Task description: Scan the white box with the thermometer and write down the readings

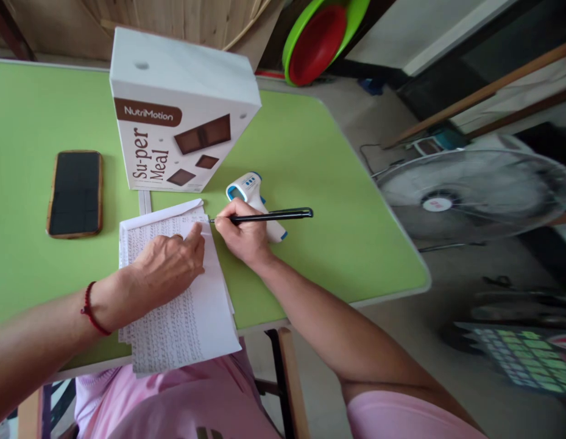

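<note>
Sheets of paper (173,329) covered in rows of handwriting lie at the front edge of the table, partly hanging over it, with the top edge folded down. My left hand (168,265) rests on them, index finger stretched toward the upper right part of the page and the other fingers loosely bent. In my right hand (244,235) is a black pen (283,214), held near its tip, which meets the paper's upper right edge by my left fingertip. Just behind that hand lies a white and blue infrared thermometer (250,188), partly hidden by it.
A white NutriMotion box (186,122) stands upright behind the papers. To the left lies a phone (76,194) on the green table (337,244). Beyond the table's right edge is a fan (447,201); green and red basins (317,46) are at the back.
</note>
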`<state>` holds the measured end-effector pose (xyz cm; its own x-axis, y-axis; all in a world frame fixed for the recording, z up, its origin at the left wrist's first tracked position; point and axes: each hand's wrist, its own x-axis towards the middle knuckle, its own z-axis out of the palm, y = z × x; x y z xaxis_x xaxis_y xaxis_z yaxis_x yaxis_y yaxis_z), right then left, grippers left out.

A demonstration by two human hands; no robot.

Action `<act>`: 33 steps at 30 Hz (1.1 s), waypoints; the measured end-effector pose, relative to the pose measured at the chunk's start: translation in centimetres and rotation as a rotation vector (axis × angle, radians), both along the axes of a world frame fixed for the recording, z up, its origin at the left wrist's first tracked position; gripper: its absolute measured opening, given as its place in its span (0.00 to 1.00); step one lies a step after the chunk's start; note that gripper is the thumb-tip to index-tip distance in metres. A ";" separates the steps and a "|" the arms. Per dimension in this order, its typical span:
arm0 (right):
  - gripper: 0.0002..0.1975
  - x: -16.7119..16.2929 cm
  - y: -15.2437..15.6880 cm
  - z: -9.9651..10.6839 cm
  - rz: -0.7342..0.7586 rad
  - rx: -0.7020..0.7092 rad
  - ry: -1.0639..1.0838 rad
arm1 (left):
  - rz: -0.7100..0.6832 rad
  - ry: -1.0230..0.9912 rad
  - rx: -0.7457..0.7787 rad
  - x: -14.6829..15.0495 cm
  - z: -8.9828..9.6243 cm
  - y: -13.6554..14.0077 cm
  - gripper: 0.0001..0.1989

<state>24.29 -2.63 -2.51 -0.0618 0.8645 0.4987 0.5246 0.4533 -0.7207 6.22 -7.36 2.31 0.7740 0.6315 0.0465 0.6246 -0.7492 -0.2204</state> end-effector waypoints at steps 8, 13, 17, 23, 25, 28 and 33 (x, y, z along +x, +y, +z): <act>0.08 -0.1 0.0 0.0 -0.022 0.005 0.018 | -0.006 -0.001 0.001 -0.1 -0.1 0.0 0.12; 0.08 -0.1 0.0 0.0 -0.006 0.012 0.009 | -0.001 -0.004 -0.010 0.0 0.0 0.0 0.12; 0.08 0.0 0.0 0.0 -0.002 -0.024 -0.004 | 0.007 -0.007 -0.032 0.0 0.1 0.0 0.12; 0.08 0.0 0.0 0.1 -0.006 -0.023 -0.007 | 0.004 -0.001 -0.007 0.0 0.0 -0.1 0.11; 0.08 0.0 0.0 0.1 -0.010 -0.024 -0.007 | 0.002 -0.004 0.000 -0.1 -0.1 -0.1 0.12; 0.08 0.0 0.0 0.0 -0.004 -0.017 -0.011 | -0.001 -0.005 0.015 -0.1 -0.1 0.0 0.13; 0.08 0.0 -0.1 -0.1 0.002 0.084 0.059 | 0.001 0.014 0.023 0.0 0.0 0.0 0.14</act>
<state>24.34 -2.74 -2.62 -0.0318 0.8197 0.5720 0.4813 0.5141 -0.7100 6.21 -7.35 2.33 0.7741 0.6310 0.0505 0.6220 -0.7433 -0.2461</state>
